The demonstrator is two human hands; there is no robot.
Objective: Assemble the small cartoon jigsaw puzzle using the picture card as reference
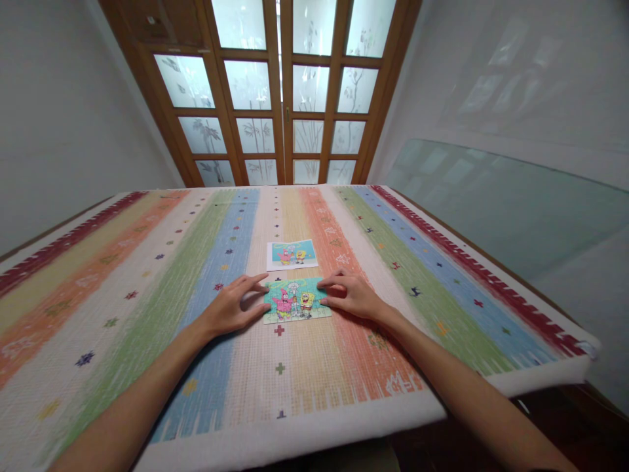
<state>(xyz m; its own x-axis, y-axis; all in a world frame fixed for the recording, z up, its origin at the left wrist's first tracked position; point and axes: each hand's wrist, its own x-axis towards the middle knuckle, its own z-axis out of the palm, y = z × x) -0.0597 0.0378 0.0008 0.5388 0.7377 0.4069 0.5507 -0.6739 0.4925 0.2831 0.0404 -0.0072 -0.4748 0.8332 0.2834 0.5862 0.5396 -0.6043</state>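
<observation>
A jigsaw puzzle (298,299) with cartoon figures on a turquoise ground lies flat on the striped tablecloth, its pieces joined into a rectangle. At its left edge is my left hand (234,305), thumb and fingers apart, the fingertips touching or very near the side. My right hand (354,295) rests at the opposite edge, with fingertips on the upper right part and the thumb lower down, a gap between them. Just beyond the puzzle lies a white-bordered paper picture (293,255) showing similar cartoon figures.
The tablecloth (253,367) has coloured stripes and covers a wide table, whose near edge runs just in front of me. Wooden doors with frosted panes (308,85) stand beyond the far end. A glass sheet (491,196) is at the right wall.
</observation>
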